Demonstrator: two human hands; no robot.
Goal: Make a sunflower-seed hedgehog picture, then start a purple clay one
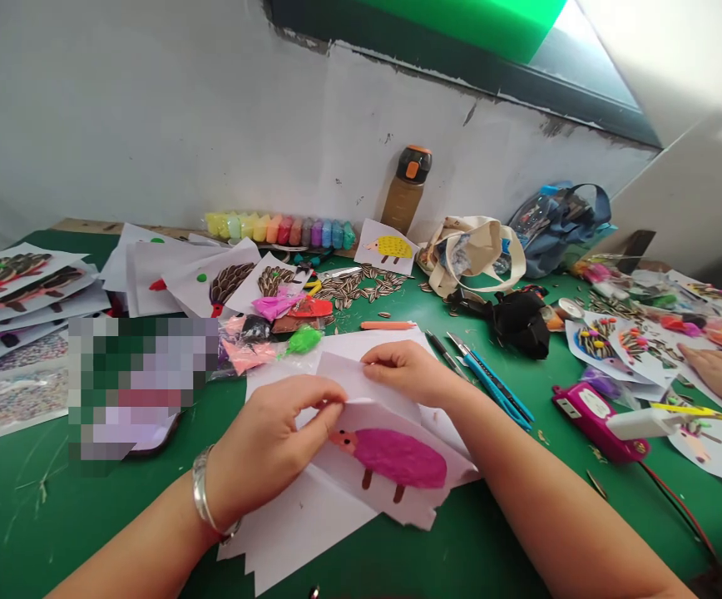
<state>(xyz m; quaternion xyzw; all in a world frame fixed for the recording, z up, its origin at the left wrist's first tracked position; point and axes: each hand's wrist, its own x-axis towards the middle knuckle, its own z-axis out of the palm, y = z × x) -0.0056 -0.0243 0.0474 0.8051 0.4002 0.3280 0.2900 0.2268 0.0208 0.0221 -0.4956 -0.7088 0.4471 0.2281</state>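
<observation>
The white paper sheet bearing a magenta hedgehog picture [392, 457] lies near the front edge of your green counter [37, 532], its top folded over. Your left hand [267, 445] pinches the paper narrowly between thumb and fingers. Your right hand [407, 374] lies on the upper flap, fingers lightly curled; you cannot tell if it grips. Blue-handled craft knives [492, 387] lie just beside it.

Water bottle [406, 191] beside a row of pastel clay tubs [279, 231], blue craft knives [489, 387]

A pixelated patch [133, 387] blurs whatever lies beside the left hand [267, 449].
</observation>
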